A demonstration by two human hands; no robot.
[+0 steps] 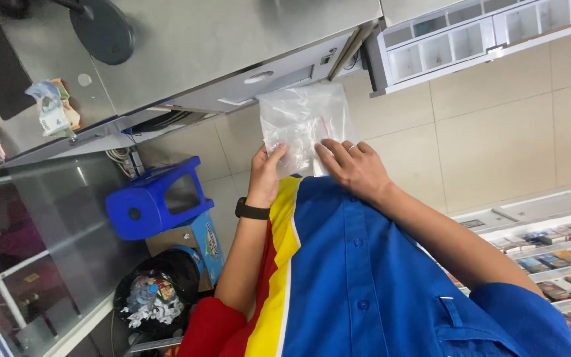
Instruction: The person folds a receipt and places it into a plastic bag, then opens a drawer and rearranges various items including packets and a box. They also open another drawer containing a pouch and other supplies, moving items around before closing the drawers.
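Both my hands hold a clear plastic zip bag point(302, 119) in front of my chest. My left hand point(267, 173), with a black watch on its wrist, pinches the bag's lower left edge. My right hand point(355, 168), with a ring on one finger, grips the lower right edge, fingers spread over the plastic. The bag has a thin red line near its seal and looks crumpled; I cannot tell whether anything is inside. My blue shirt point(365, 264) with a yellow and red stripe fills the lower middle of the view.
A grey metal counter point(232, 39) with a drawer runs behind the bag, banknotes point(51, 106) lying on it. A blue plastic stool point(156, 198), a black-lined bin full of rubbish point(156, 291), a white compartment rack point(470, 36) and shelves of small packets point(563, 258) surround me on a tiled floor.
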